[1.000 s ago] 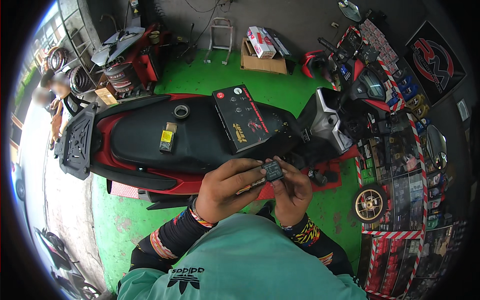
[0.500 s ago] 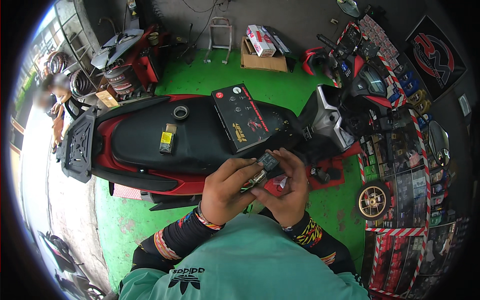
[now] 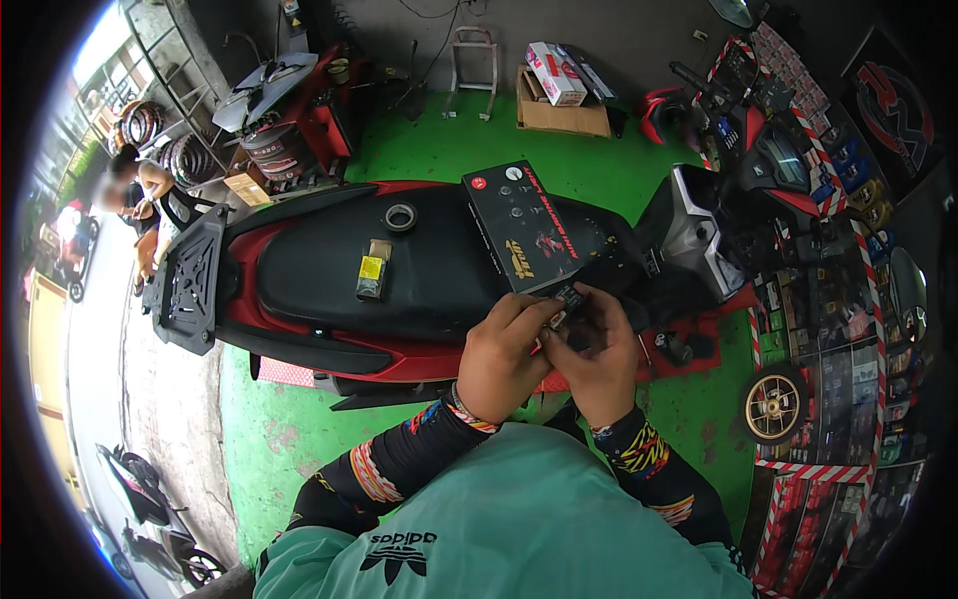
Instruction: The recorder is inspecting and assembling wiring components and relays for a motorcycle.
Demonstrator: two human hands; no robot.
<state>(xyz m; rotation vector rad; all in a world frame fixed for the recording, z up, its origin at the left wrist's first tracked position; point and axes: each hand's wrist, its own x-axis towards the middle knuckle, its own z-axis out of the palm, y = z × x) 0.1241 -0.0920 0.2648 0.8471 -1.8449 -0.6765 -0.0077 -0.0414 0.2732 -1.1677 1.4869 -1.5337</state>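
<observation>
Both my hands meet over the near side of a motor scooter's black seat (image 3: 329,255). Between their fingertips is a small black block that looks like a relay (image 3: 570,297), with shiny metal at its lower end. My left hand (image 3: 504,349) pinches it from the left, thumb and fingers bent. My right hand (image 3: 606,364) has its fingers curled around the other side, partly hiding it. Just beyond them, a flat black box (image 3: 524,225) with red and gold print lies on the seat. Farther left are a small carton with a yellow label (image 3: 372,268) and a tape roll (image 3: 401,228).
The scooter's handlebar area (image 3: 768,165) is at the right. Shelves of packaged goods behind red-and-white striped edging (image 3: 866,349) line that side, beside a gold wheel (image 3: 774,402). An open cardboard box (image 3: 569,118) sits on the green floor (image 3: 299,429). A person (image 3: 150,205) is at far left.
The whole view has shifted, so the scooter and my hands appear farther right. The black block is tilted differently between my fingers, and my right fingers cover more of it.
</observation>
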